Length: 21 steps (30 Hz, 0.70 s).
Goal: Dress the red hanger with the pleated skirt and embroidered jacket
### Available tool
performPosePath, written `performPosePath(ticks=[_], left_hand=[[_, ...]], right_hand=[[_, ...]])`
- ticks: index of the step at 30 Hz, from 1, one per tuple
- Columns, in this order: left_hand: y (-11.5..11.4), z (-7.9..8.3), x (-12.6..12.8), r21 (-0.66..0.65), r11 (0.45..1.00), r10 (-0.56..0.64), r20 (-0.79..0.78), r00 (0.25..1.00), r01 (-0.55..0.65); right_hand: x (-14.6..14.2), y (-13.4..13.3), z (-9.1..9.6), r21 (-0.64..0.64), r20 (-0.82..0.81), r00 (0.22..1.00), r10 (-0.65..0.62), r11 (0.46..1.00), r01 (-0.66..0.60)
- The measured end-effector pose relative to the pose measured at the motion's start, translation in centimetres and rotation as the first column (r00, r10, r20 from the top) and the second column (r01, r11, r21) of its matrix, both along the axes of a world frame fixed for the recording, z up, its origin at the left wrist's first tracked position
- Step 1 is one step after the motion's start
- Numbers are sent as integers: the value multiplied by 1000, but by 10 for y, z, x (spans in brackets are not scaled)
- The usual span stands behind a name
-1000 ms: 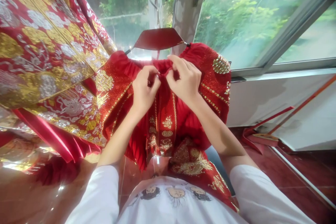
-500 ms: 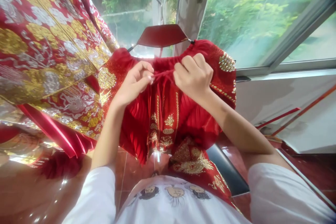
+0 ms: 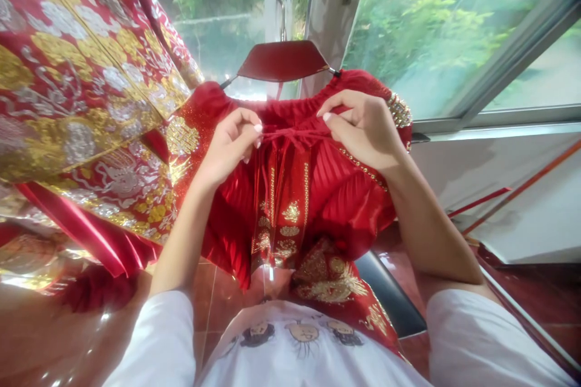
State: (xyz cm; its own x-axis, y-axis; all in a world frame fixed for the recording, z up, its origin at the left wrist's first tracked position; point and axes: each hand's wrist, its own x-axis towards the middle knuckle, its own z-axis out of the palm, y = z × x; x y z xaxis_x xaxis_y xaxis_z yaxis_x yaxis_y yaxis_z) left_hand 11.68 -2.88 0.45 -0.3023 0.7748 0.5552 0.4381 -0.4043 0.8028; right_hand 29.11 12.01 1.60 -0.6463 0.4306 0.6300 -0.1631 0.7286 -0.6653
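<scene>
Because the hanger (image 3: 282, 60) bears the red skirt (image 3: 331, 193), left hand (image 3: 227, 148) and right hand (image 3: 367, 127) each close their grip on a drawstring (image 3: 293, 132) end, stretching it taut.

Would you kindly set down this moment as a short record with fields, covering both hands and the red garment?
Left hand: pinches one end of the red cord at the waistband
Right hand: pinches the other end; the cord is stretched between the hands
Skirt: red, pleated, gold embroidery, hanging
Hanger: dark red, metal hook, carries the skirt
Beside, left: red and gold brocade garment
Behind: window, greenery outside
</scene>
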Motion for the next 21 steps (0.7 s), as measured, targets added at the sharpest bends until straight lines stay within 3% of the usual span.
performPosePath(ticks=[2, 4, 6, 8, 10, 13, 15, 18, 21], left_hand=[[0, 0, 0, 11, 1000, -5, -19, 1000, 5], [2, 0, 1, 37, 999, -1, -43, 999, 3], [4, 0, 2, 60, 998, 9, -52, 999, -6], [4, 1, 2, 72, 997, 23, -37, 999, -20], [4, 1, 1, 73, 997, 35, -35, 999, -33], [3, 0, -1, 67, 996, 56, -68, 996, -52], [3, 0, 0, 84, 995, 64, -84, 994, -57], [3, 2, 3, 117, 991, 76, -90, 993, -65], [1, 7, 6, 126, 986, 125, -117, 985, -110]], right_hand=[[6, 1, 2, 98, -34, 999, -12, 995, 15], [7, 0, 2, 110, -99, 991, 92, 991, -81], [6, 1, 1, 44, -164, 963, 215, 977, -210], [4, 3, -2, -56, -189, 948, 257, 961, -272], [3, 6, -4, -98, -196, 961, 193, 972, -215], [3, 7, -5, -58, -210, 976, 63, 995, -77], [3, 5, -5, -74, -221, 970, 102, 990, -121], [4, 2, -4, -211, -259, 928, 266, 922, -324], [6, 8, -4, -322, -286, 903, 321, 855, -407]])
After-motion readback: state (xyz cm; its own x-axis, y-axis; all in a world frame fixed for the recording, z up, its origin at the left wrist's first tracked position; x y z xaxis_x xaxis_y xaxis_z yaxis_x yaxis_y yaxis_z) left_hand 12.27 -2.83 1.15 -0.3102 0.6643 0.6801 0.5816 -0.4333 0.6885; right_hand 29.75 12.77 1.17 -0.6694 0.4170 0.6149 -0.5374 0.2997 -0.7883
